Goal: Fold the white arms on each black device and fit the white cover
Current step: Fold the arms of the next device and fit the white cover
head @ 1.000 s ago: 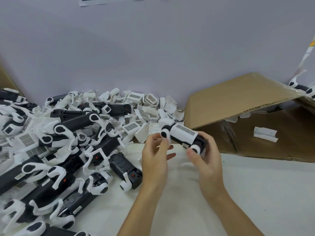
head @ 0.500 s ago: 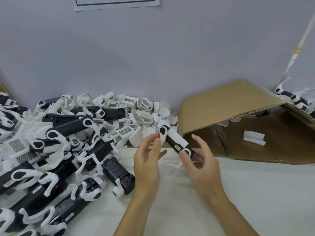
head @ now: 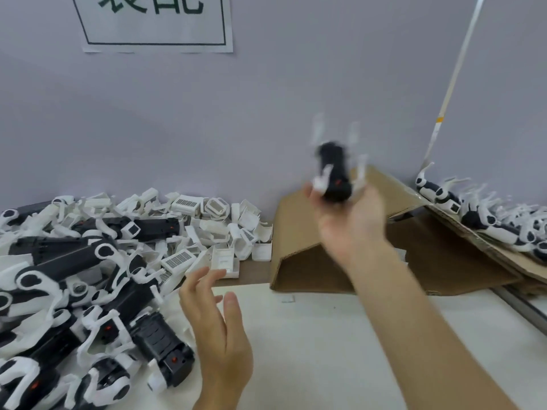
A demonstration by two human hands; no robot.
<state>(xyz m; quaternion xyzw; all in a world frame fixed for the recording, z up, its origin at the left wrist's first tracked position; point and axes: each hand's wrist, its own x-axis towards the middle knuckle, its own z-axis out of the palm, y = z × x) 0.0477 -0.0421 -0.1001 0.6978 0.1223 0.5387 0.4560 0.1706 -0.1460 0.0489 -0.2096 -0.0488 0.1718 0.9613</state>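
device: black device [head: 334, 176] up in the air over the cardboard box [head: 299, 229], blurred mid-motion, looks like leaving or barely sitting on the fingertips of the right hand [head: 352, 220]
white arms: thin white arms [head: 318, 131] sticking up off the body, too smeared to count properly
weight guess: probably light, small plastic shell, nothing that needs a hard squeeze
stiffness guess: body rigid, arms skinny and likely the bit that snaps if yanked
slip guess: smooth plastic, so a bit slick
where to grab: around the black body, never by the arms; fold those at the hinge end
right hand: raised, palm up, fingers loosely cupped under the device; can't tell if actually gripping or just letting go
left hand [head: 219, 327]: low over the white table [head: 325, 350], fingers spread and relaxed, holding nothing
left pile: heap of unfinished devices [head: 88, 291] just beside the left hand
covers: loose white covers [head: 219, 220] against the wall behind that heap
done pile: covered units [head: 473, 217] on cardboard at far right
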